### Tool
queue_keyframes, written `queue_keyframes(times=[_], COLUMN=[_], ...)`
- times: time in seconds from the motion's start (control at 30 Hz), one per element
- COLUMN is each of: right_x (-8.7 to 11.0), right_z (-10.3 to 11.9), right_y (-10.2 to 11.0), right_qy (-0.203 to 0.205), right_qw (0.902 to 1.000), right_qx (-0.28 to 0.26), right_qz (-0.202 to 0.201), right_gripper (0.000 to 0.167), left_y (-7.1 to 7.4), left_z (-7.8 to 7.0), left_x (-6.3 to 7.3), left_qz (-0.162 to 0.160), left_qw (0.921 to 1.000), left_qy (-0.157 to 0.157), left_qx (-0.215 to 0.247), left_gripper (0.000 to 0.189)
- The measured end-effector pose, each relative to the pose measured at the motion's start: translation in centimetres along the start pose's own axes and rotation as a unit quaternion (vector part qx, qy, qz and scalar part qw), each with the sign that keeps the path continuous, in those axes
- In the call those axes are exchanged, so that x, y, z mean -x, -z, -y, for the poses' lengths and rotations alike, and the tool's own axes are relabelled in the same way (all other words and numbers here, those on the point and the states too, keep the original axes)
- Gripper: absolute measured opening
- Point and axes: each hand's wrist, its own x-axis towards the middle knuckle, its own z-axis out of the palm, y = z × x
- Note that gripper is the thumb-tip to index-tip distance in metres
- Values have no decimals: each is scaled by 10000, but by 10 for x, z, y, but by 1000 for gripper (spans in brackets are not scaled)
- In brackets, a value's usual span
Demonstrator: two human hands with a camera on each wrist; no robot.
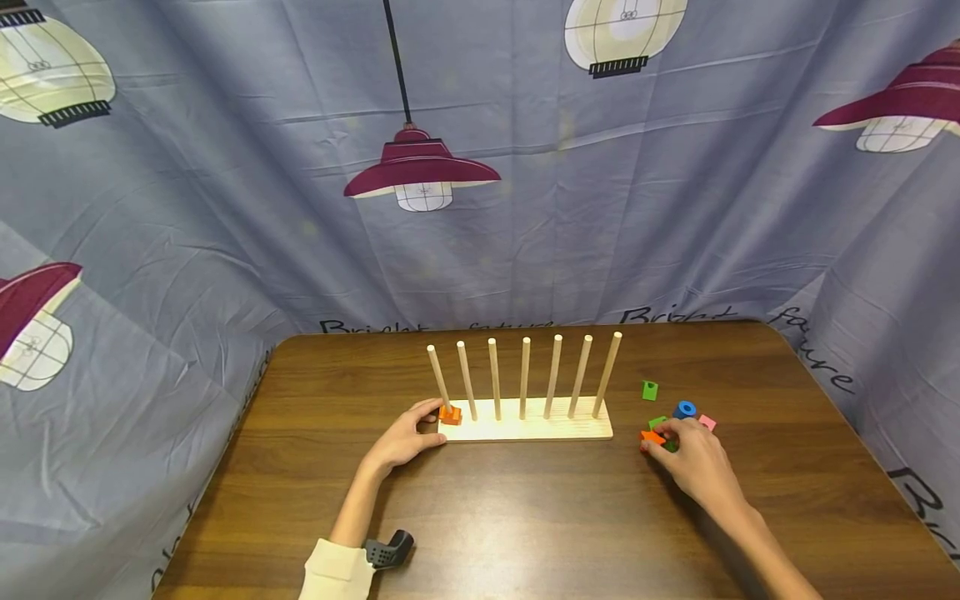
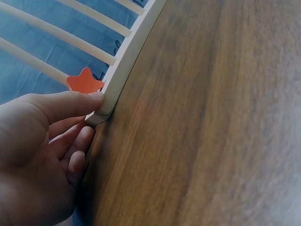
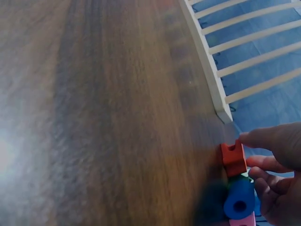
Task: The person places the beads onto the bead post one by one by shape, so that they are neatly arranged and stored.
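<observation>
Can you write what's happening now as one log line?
left hand: holds peg board end | right hand: pinches orange piece | leftmost peg: orange star at base | other pegs: bare

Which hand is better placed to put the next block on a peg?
Probably the right hand: it pinches an orange block near a blue block. The left hand grips the left end of the peg board, away from both.

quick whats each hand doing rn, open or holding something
Left hand: holding the end of the wooden base.
Right hand: pinching an orange star block.
</observation>
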Motion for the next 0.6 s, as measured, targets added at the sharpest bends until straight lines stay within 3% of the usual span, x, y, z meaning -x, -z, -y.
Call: queue_keyframes(times=[0.6], right_x=[-4], right_z=[15], right_y=[-5], right_qy=[-93], right_qw=[9981], right_qx=[-174], right_qz=[590], right_gripper=[34], left_y=[1], left_z=[-2], left_x=[-1], left_qz=[38], left_qw=[9999], left_qy=[16], left_qx=[118], left_gripper=[63])
